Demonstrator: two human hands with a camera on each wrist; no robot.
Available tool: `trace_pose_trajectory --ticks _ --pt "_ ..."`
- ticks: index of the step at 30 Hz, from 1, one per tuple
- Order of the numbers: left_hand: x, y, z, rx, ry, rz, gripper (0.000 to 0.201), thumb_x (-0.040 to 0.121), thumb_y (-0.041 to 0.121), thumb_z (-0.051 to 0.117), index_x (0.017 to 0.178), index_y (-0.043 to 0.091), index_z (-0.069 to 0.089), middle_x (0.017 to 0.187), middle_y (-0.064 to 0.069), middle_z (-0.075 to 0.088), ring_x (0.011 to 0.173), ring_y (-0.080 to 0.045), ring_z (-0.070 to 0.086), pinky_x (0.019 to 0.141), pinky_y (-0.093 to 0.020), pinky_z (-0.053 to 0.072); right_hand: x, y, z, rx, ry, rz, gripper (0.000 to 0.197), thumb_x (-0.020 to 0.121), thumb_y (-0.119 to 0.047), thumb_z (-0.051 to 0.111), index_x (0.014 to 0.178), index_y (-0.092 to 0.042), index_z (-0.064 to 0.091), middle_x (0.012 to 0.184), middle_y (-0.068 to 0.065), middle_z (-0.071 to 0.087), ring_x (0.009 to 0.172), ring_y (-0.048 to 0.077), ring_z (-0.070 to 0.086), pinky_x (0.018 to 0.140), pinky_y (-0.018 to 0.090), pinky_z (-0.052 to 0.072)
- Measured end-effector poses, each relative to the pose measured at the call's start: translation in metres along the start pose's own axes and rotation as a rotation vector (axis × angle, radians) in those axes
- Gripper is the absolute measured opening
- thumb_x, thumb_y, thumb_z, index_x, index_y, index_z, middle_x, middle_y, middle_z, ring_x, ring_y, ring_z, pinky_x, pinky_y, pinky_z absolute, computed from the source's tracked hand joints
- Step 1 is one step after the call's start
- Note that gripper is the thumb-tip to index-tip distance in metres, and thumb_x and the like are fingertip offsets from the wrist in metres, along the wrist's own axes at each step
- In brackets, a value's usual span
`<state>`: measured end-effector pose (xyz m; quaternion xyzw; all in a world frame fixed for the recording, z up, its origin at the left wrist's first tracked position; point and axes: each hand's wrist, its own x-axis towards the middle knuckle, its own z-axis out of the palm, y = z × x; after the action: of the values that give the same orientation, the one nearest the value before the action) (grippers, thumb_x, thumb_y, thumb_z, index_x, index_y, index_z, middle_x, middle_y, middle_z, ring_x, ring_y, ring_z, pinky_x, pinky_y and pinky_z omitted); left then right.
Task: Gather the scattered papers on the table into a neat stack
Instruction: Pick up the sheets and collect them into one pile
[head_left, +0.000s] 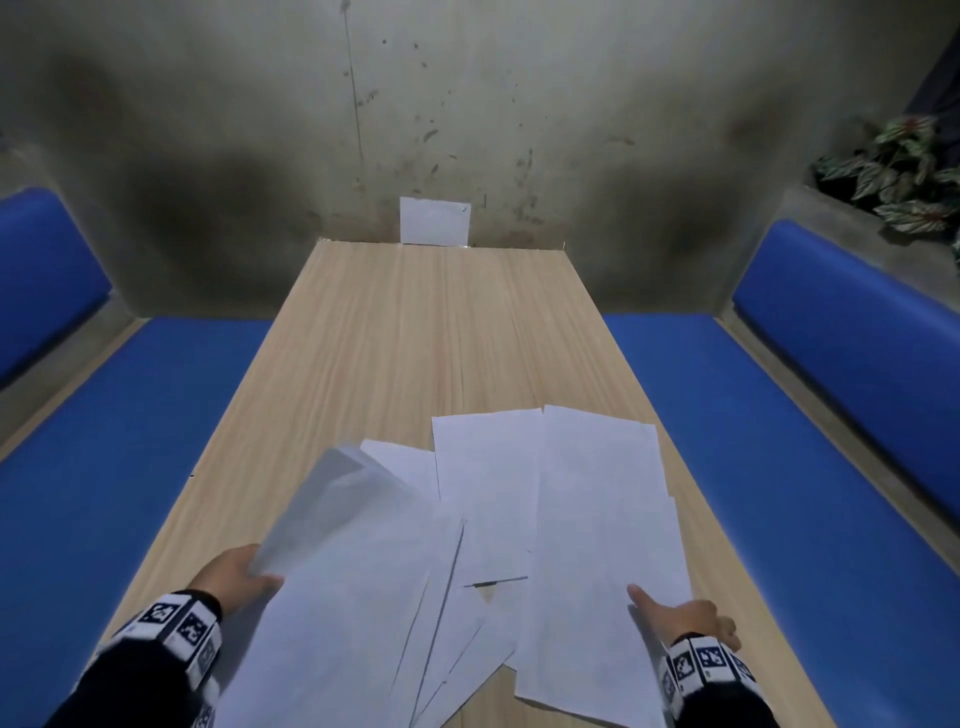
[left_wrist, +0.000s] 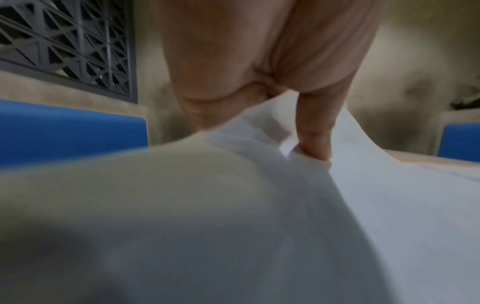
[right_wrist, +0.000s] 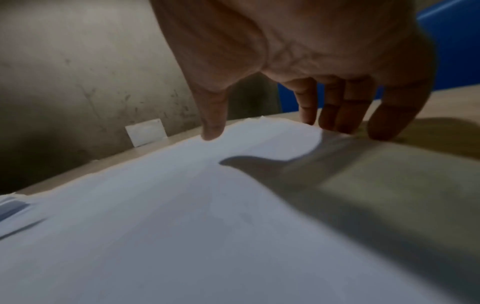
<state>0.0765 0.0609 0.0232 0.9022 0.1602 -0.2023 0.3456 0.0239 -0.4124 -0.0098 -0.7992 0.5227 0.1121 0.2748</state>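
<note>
Papers (head_left: 483, 545) are spread in a loose fan across the near end of the table (head_left: 415, 322), directly between the two hands, with their long edges running mostly away from the person. The sheets on the left are skewed, their far ends leaning to the right, while the right sheet (head_left: 602, 545) lies nearly straight.

A bundle of sheets (head_left: 332, 519) is pinched at its left edge by the left hand (head_left: 236, 574), with the thumb (left_wrist: 315, 131) pressed on top and the paper raised and curled off the wood. How the fingers beneath lie cannot be told.

The right hand (head_left: 685, 616) is held spread and relaxed at the right sheet's near right edge; its thumb (right_wrist: 211, 115) is laid on the paper, and the other fingers (right_wrist: 337, 111) reach down at the sheet's edge, over the bare table. Nothing is gripped by it.

The coming move is judged to turn on the gap between the lifted bundle and the right sheet: the bundle would be carried rightward, or the right sheet slid leftward. The middle sheets (head_left: 488, 467) lie further out, roughly equally near to either hand.

A small white card (head_left: 435, 221) stands against the wall at the far end, well apart from the hands.
</note>
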Motion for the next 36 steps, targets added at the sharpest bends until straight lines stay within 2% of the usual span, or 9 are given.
trace_pose_trajectory --ticks 4,7,14,18,21,24,26,29,36 --pt "0.008 -0.007 0.012 0.348 0.009 -0.077 0.066 0.072 0.044 0.061 0.129 0.012 0.052 0.145 -0.009 0.036 0.133 -0.025 0.037 0.106 -0.03 0.034 0.001 0.001 0.013 -0.064 0.008 0.019 0.088 0.045 -0.051 0.083 0.112 -0.002 0.053 0.12 0.018 0.053 0.112 0.035 0.05 0.098 0.046 0.045" --pt "0.001 -0.004 0.018 0.287 -0.021 -0.102 0.09 0.058 0.054 0.051 0.137 0.012 0.041 0.152 -0.008 0.02 0.14 -0.02 0.027 0.111 -0.024 0.027 -0.001 -0.001 0.012 -0.029 -0.036 0.024 0.092 0.047 -0.044 0.084 0.119 -0.001 0.045 0.121 0.019 0.055 0.112 0.035 0.054 0.096 0.045 0.047" --pt "0.001 -0.011 0.03 0.184 -0.114 -0.106 0.057 0.066 0.032 0.062 0.118 0.011 0.058 0.118 -0.01 0.064 0.106 -0.025 0.06 0.083 -0.026 0.046 -0.004 -0.006 0.012 -0.032 -0.093 -0.07 0.069 0.069 -0.019 0.068 0.132 -0.006 0.042 0.132 0.02 0.04 0.117 0.036 0.05 0.094 0.038 0.048" --pt "0.0 -0.01 0.044 0.065 -0.138 -0.091 0.06 0.059 0.028 0.063 0.116 0.012 0.051 0.11 -0.009 0.065 0.099 -0.024 0.059 0.083 -0.03 0.045 -0.003 -0.007 0.02 0.033 -0.13 -0.19 0.055 0.073 -0.001 0.067 0.124 0.002 0.048 0.121 0.022 0.056 0.109 0.034 0.057 0.084 0.033 0.047" --pt "-0.004 -0.003 0.055 -0.013 -0.139 -0.094 0.052 0.055 0.025 0.069 0.103 0.014 0.052 0.098 -0.006 0.065 0.093 -0.025 0.061 0.079 -0.029 0.045 -0.009 -0.01 0.027 0.03 -0.186 -0.252 0.054 0.078 -0.002 0.064 0.129 0.0 0.045 0.127 0.02 0.055 0.116 0.032 0.055 0.092 0.033 0.046" --pt "-0.005 0.005 0.061 -0.068 -0.159 -0.073 0.039 0.056 0.019 0.07 0.094 0.014 0.062 0.099 -0.009 0.068 0.1 -0.027 0.063 0.081 -0.03 0.046 -0.012 -0.012 0.033 -0.012 -0.232 -0.278 0.047 0.081 0.0 0.057 0.128 0.0 0.048 0.127 0.019 0.057 0.117 0.031 0.055 0.094 0.031 0.045" --pt "-0.003 0.006 0.064 -0.078 -0.158 -0.107 0.048 0.061 0.017 0.074 0.106 0.005 0.064 0.104 -0.011 0.066 0.1 -0.025 0.06 0.082 -0.028 0.042 -0.018 -0.012 0.034 -0.036 -0.25 -0.305 0.024 0.078 0.001 0.054 0.1 -0.004 0.063 0.108 0.018 0.063 0.11 0.032 0.06 0.084 0.028 0.047" --pt "-0.004 0.007 0.067 -0.024 -0.085 -0.167 0.063 0.05 0.031 0.076 0.109 0.01 0.066 0.108 -0.009 0.064 0.096 -0.025 0.057 0.082 -0.028 0.044 -0.021 -0.009 0.034 -0.012 -0.318 -0.336 0.018 0.073 0.002 0.053 0.064 -0.014 0.053 0.081 0.011 0.062 0.096 0.033 0.064 0.069 0.023 0.044" --pt "-0.008 0.018 0.077 -0.107 -0.102 -0.083 0.065 0.061 0.015 0.077 0.12 0.006 0.053 0.12 -0.017 0.06 0.106 -0.029 0.059 0.087 -0.031 0.045 -0.029 -0.005 0.028 0.046 -0.355 -0.374 0.018 0.072 -0.01 0.069 0.084 -0.011 0.055 0.085 0.007 0.062 0.081 0.023 0.057 0.069 0.024 0.042"
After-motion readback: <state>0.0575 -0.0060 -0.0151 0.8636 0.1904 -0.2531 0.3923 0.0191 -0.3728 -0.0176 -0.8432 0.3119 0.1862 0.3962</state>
